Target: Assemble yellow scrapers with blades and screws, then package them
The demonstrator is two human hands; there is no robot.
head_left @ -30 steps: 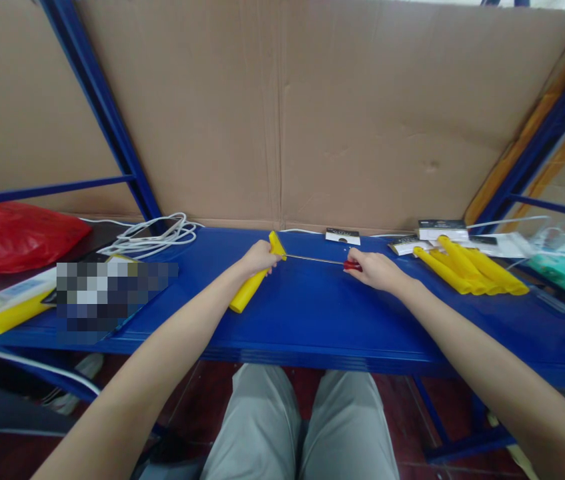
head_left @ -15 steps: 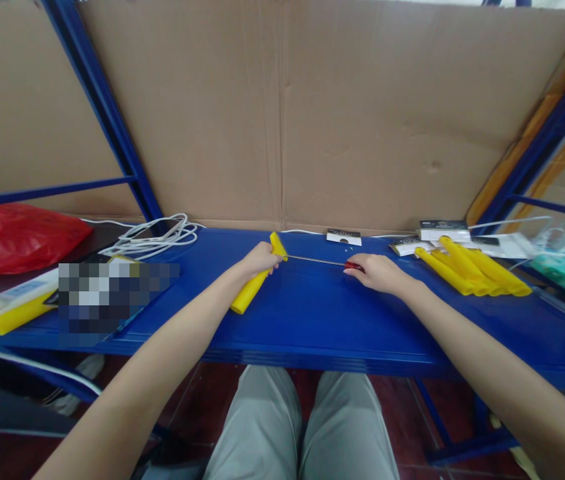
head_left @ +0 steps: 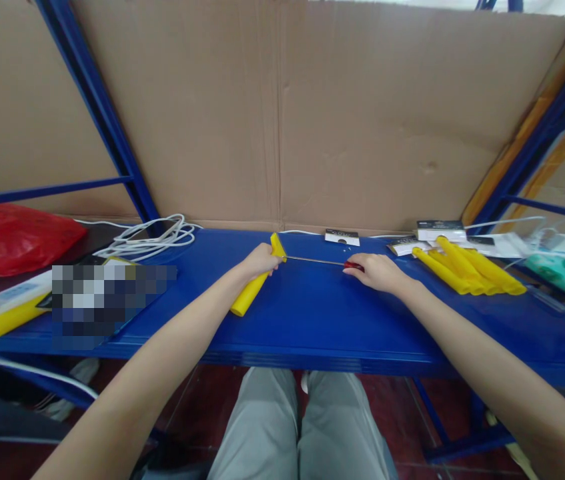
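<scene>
My left hand (head_left: 261,261) is closed round a yellow handle (head_left: 249,295), a tube-like piece with a narrower, angled head (head_left: 277,245) showing above my fingers. In my right hand (head_left: 372,270) is the red grip of a screwdriver (head_left: 315,260). Its long metal shaft runs level to the left and its tip meets the yellow head beside my left fingers. Whether the tip sits in a screw is too small to tell. Several tiny metal bits (head_left: 347,250) lie behind the screwdriver, in front of a small white and black box (head_left: 342,237).
Several yellow handles (head_left: 469,270) are piled on the right of the blue table (head_left: 302,320), near small boxes (head_left: 441,231) and a green packet (head_left: 559,275). On the left are a coiled white cable (head_left: 169,237), a red bag (head_left: 17,240) and another yellow handle (head_left: 9,323). Cardboard (head_left: 282,120) stands behind.
My view has shifted very slightly. Both hands keep their hold, and the screwdriver still touches the yellow head in the same place.
</scene>
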